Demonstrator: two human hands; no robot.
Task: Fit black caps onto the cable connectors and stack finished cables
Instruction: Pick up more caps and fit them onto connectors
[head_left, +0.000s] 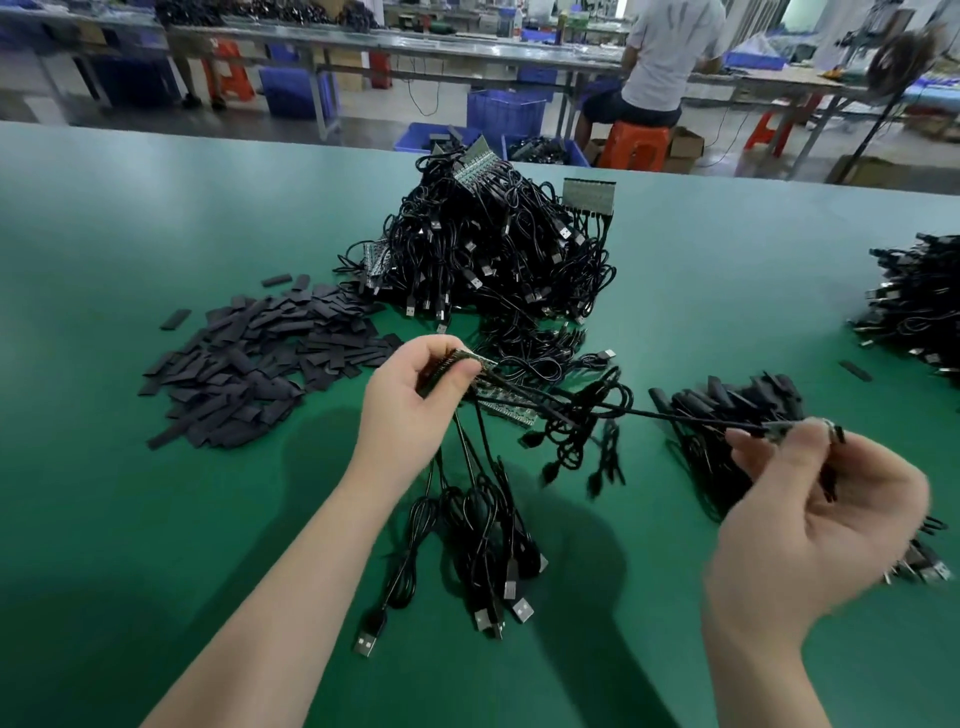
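My left hand (415, 400) grips a strip of small green circuit boards (506, 402) joined side by side, with several black USB cables (488, 540) hanging from it down to the green table. My right hand (810, 519) pinches the board end of a single cable (675, 415) that stretches leftward toward the strip; this hand is motion-blurred. A heap of flat black caps (260, 358) lies left of my left hand. Behind my right hand sits a stack of capped cables (737, 415).
A tall tangle of black cables with board strips (498, 244) rises at the table's middle. Another cable pile (914, 301) sits at the right edge. One loose cap (854, 370) lies near it. Beyond the table, a person sits on an orange stool (636, 145) among blue bins.
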